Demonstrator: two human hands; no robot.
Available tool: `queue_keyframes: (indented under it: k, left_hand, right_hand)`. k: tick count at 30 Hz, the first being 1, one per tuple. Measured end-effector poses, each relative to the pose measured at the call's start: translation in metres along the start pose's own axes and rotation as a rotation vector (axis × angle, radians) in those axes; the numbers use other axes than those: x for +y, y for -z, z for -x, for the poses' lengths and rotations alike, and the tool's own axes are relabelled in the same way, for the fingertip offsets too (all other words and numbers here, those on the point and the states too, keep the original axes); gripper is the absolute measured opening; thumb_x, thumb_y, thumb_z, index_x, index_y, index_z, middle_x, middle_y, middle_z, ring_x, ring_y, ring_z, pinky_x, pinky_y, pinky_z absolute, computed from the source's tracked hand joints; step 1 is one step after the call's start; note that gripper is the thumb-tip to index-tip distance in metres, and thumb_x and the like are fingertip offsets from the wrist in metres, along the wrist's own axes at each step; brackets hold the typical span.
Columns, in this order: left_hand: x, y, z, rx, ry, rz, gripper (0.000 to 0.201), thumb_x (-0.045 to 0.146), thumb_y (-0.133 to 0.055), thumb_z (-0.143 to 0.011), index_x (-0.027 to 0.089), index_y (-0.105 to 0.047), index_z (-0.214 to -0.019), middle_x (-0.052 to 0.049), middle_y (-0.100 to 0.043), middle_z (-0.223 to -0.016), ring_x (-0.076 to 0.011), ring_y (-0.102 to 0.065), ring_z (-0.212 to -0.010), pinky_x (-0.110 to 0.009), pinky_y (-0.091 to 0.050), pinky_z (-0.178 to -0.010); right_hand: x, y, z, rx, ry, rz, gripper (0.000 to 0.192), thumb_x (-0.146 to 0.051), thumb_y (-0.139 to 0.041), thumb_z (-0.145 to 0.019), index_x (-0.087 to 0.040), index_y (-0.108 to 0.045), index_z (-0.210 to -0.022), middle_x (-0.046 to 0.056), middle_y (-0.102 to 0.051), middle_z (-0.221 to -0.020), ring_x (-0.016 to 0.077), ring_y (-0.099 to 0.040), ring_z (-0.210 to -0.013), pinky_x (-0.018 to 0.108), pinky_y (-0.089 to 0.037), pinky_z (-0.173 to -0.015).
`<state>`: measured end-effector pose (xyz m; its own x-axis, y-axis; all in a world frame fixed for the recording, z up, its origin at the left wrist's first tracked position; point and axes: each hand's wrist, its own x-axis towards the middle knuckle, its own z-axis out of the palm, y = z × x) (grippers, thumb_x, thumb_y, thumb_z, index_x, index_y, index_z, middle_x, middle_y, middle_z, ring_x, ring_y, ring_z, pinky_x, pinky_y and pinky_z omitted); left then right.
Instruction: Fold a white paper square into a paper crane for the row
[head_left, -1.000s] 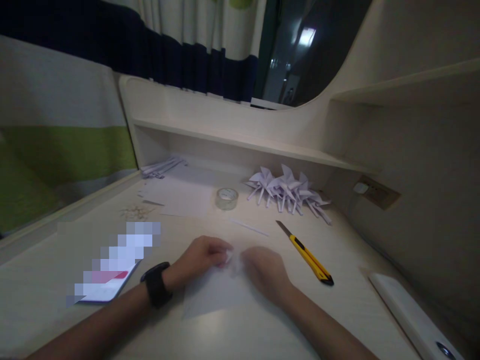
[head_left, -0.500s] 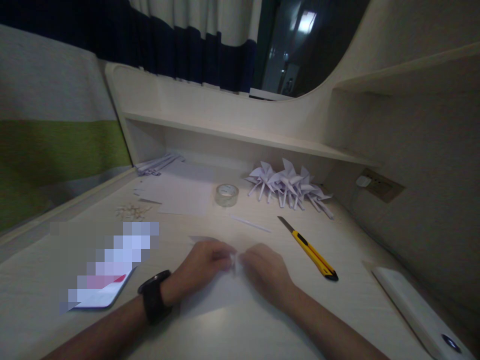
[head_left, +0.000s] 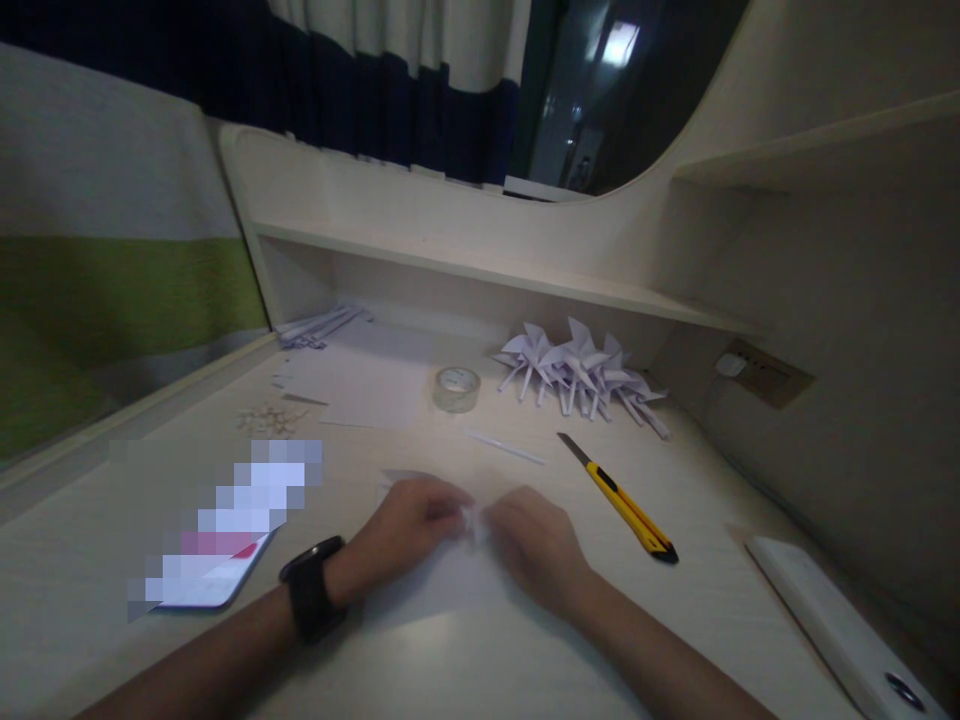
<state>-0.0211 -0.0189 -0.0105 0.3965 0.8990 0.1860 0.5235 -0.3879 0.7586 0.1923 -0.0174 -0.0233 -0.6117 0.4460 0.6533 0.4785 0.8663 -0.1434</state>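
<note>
With its fingers (head_left: 448, 498), the left hand (head_left: 409, 525) is pinching a small white piece (head_left: 468, 520) above a paper sheet (head_left: 420, 595) on the table (head_left: 412, 675). The right hand (head_left: 538, 548) is just beside, blurred; its grip I cannot tell. Farther lies a white stick (head_left: 506, 447), then a tape roll (head_left: 456, 402); a yellow cutter (head_left: 626, 507) is to the right.

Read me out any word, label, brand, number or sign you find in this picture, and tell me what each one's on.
No text can be read.
Roll of clear tape: faint marks on its inner ring, too small and blurred to read.
Phone: screen mostly hidden by pixel blocks, nothing legible.
Yellow cutter: no lettering can be made out.
Nearest sheet of paper: no writing shows.
</note>
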Motion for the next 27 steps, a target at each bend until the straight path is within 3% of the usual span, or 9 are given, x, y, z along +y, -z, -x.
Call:
queue_keyframes:
  k: [19,27]
  left_hand:
    - [-0.0008,-0.0023,0.0012,-0.006,0.043,0.090,0.018,0.018,-0.061,-0.074,0.021,-0.074,-0.087,0.000,-0.074,-0.083,-0.0172,-0.065,-0.077,-0.025,-0.045,-0.072]
    - [0.0030,-0.0012,0.0014,-0.054,-0.043,0.001,0.017,0.020,-0.056,-0.081,0.019,-0.073,-0.078,0.000,-0.072,-0.073,-0.0169,-0.064,-0.072,-0.025,-0.041,-0.069]
  right_hand:
    - [-0.0039,0.0013,-0.0022,-0.002,-0.022,-0.005,0.017,-0.013,-0.045,-0.088,-0.017,-0.062,-0.090,0.007,-0.064,-0.078,0.0181,-0.056,-0.071,0.030,-0.046,-0.062]
    - [-0.0027,-0.0014,0.0002,-0.006,-0.019,0.050,0.017,-0.013,-0.045,-0.087,-0.017,-0.061,-0.090,0.007,-0.064,-0.077,0.0183,-0.054,-0.070,0.029,-0.045,-0.060]
